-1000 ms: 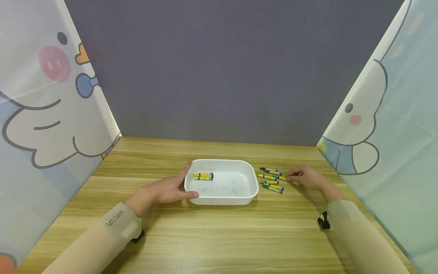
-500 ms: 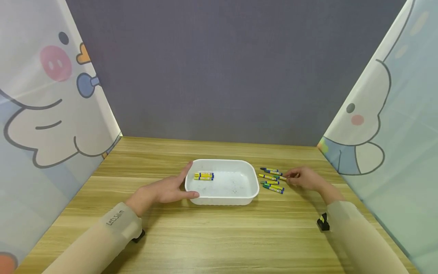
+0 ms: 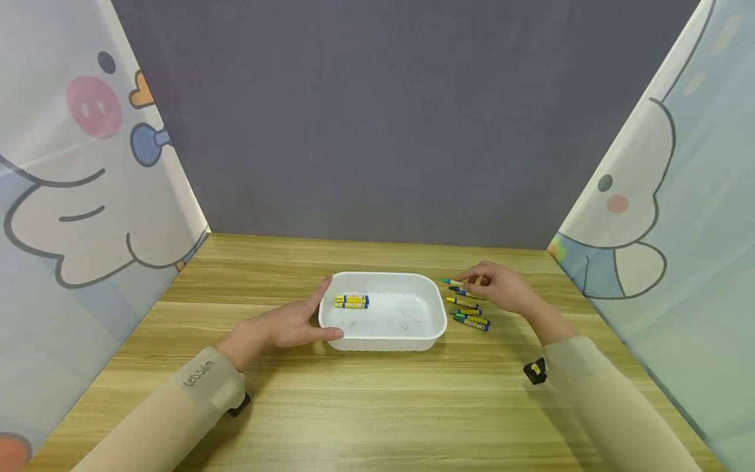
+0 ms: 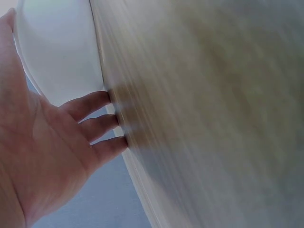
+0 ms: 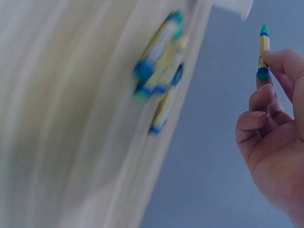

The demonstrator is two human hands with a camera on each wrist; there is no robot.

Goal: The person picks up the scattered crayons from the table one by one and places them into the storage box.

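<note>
A white plastic tray (image 3: 383, 344) stands on the table, with a few yellow crayons (image 3: 352, 301) lying side by side in its left part. Spread around the tray's left end, my left hand (image 3: 293, 326) has its thumb at the front rim and a finger near the back corner. Its other fingers (image 4: 99, 124) touch the tabletop in the left wrist view. My right hand (image 3: 498, 286) pinches a green crayon (image 5: 264, 47) between thumb and fingers, raised off the table, green tip pointing away from the hand. Beneath and beside that hand lie several loose crayons (image 3: 470, 322), blurred in the right wrist view.
The loose crayons, with dark blue, yellow and green tips, lie just right of the tray on the wood-grain table (image 3: 377, 406). A grey panel (image 3: 377, 131) rises at the back. Cartoon-printed sheets (image 3: 696, 196) line both sides.
My right hand has lifted the green crayon from the loose group and carried it left and toward the back, above the dark blue crayons. The left hand and tray stay in place.
</note>
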